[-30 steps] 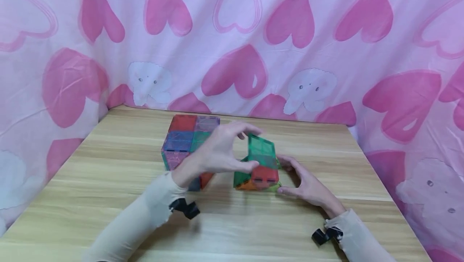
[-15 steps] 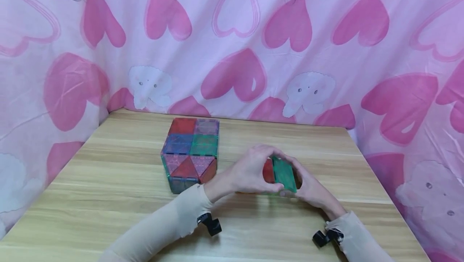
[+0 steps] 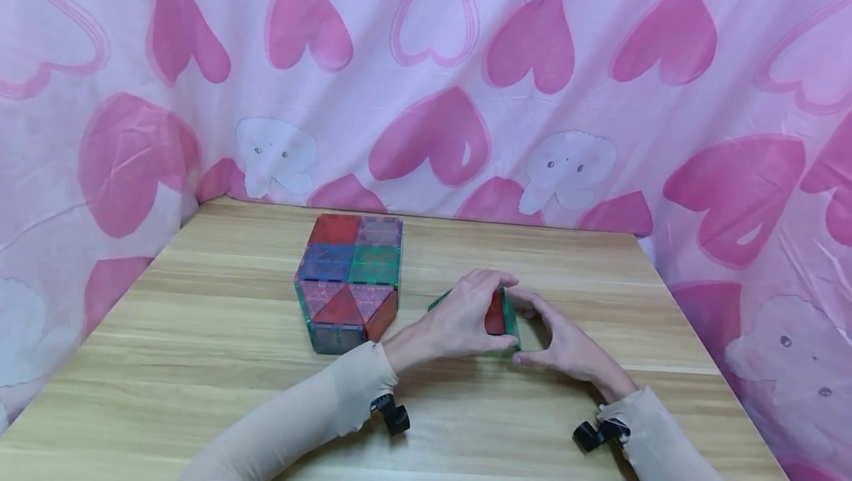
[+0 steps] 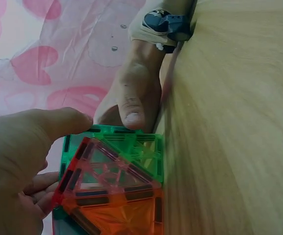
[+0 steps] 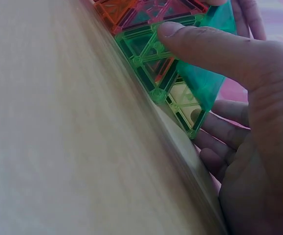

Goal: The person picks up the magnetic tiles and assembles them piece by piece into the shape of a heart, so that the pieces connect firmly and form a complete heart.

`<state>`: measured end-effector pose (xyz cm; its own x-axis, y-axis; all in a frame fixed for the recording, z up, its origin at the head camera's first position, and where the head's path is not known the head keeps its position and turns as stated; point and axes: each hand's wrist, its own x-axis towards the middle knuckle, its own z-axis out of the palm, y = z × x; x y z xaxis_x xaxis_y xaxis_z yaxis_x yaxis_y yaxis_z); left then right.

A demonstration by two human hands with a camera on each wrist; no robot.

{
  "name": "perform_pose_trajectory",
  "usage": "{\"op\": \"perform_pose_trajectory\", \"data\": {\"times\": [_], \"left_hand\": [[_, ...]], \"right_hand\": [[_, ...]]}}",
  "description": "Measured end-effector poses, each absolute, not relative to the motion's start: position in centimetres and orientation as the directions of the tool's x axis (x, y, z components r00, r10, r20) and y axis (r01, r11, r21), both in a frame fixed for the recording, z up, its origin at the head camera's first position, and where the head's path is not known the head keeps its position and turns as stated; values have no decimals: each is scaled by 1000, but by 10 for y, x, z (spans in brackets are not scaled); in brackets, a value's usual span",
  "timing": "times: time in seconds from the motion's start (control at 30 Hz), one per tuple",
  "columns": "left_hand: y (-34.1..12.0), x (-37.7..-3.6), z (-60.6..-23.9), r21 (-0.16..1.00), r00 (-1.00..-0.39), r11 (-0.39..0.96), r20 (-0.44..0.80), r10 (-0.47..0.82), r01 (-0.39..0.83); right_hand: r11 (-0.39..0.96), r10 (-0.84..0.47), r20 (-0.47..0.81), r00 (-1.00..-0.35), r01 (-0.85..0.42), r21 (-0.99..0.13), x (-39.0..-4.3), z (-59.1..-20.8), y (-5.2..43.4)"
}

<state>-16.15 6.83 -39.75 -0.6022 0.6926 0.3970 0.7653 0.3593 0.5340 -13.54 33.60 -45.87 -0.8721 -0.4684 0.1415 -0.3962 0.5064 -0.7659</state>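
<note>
A small build of translucent magnetic tiles (image 4: 126, 169) sits on the table between my hands. In the left wrist view it shows a pink triangle (image 4: 109, 171), an orange triangle (image 4: 121, 215) and green pieces. My left hand (image 3: 452, 322) reaches over it, thumb and fingers holding opposite edges of a green square tile (image 3: 509, 316) on its right side, against a red tile (image 3: 494, 314). From the right, my right hand (image 3: 572, 344) grips the build's end. Its thumb presses a light-green triangle tile (image 5: 153, 63), with the fingers behind. Much of the build is hidden under my left hand.
A larger tile block (image 3: 326, 263) in red, purple, blue, green and pink stands to the left of my left forearm. Behind the wooden table (image 3: 200, 392) hangs a pink heart-print curtain (image 3: 433, 59).
My left hand has carried the green square tile right, from above the red tile, turned it upright and brought it back against the build's right side. My right hand stays nearly in place.
</note>
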Motion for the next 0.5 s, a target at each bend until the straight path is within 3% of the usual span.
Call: {"op": "perform_pose_trajectory", "data": {"times": [0.33,0.5], "left_hand": [[41,-150,-398,509,-760,598,196,620,619],[22,-143,-410,551,-801,632,119,587,545]], "right_hand": [[492,-454,156,-877,-393,-776,-137,-460,334],[424,-450,184,-874,-390,-817,-138,-463,339]]}}
